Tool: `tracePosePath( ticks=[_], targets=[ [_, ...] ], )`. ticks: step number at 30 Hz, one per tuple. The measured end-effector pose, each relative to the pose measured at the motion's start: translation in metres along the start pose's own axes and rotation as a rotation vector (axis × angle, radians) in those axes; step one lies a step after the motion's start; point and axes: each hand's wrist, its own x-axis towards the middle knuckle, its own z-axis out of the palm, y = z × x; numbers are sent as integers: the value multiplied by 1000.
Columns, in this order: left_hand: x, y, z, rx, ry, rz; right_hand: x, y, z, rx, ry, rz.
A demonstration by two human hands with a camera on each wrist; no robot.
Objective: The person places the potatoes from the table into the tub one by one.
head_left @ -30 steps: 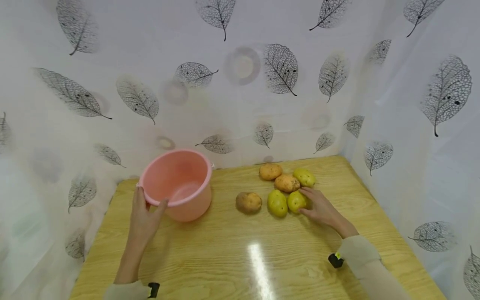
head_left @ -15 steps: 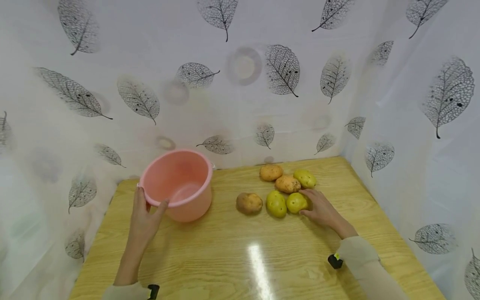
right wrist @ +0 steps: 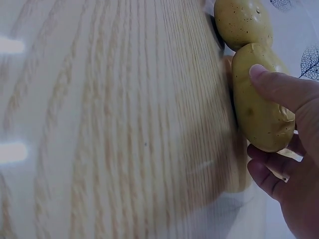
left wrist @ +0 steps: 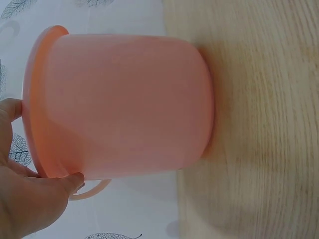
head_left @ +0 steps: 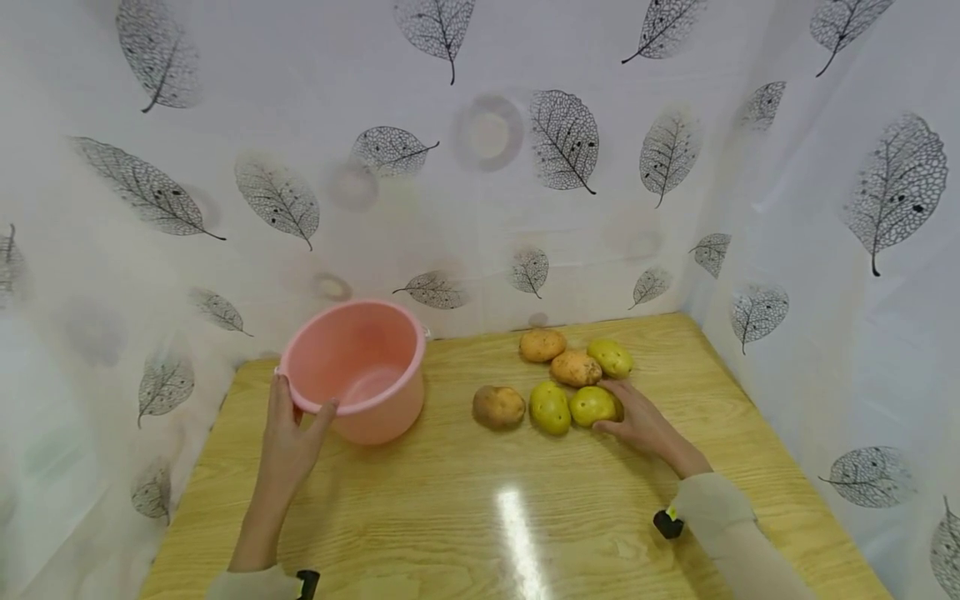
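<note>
At the left of the head view, my left hand (head_left: 291,446) grips the near rim of a pink plastic bucket (head_left: 386,417). In the left wrist view its thumb and fingers lie at the bucket's (left wrist: 124,104) rim. My right hand (head_left: 645,421) holds a yellow-green potato (head_left: 592,406) at its right end. The right wrist view shows the thumb over this potato (right wrist: 259,109) and the fingers curled below it. Directly left lies another yellow-green potato (head_left: 550,408), end to end with the held one in the right wrist view.
A brownish potato (head_left: 498,407) lies between the bucket and the others. Behind the held one are two tan potatoes, one nearer (head_left: 575,367), one farther back (head_left: 542,344), and a yellow-green potato (head_left: 610,357). White leaf-print sheeting (head_left: 480,217) encloses the wooden table (head_left: 420,517).
My right hand has shifted slightly left with its potato, which has turned a little. The yellow-green potato beside it has slid slightly left too. My left hand and the bucket have stayed put.
</note>
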Motion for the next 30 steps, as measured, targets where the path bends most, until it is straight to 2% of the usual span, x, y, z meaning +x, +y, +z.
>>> tracePosePath(
  ticks=[10,20,30],
  targets=[
    [-2,-2,1,6,1,14,-1,-2,3,54,-14,38],
    [1,-3,1,-2,-3,24,-7,-1,7,131,36,55],
    [1,-4,1,-17,1,50,-13,-10,2,132,114,137]
  ],
)
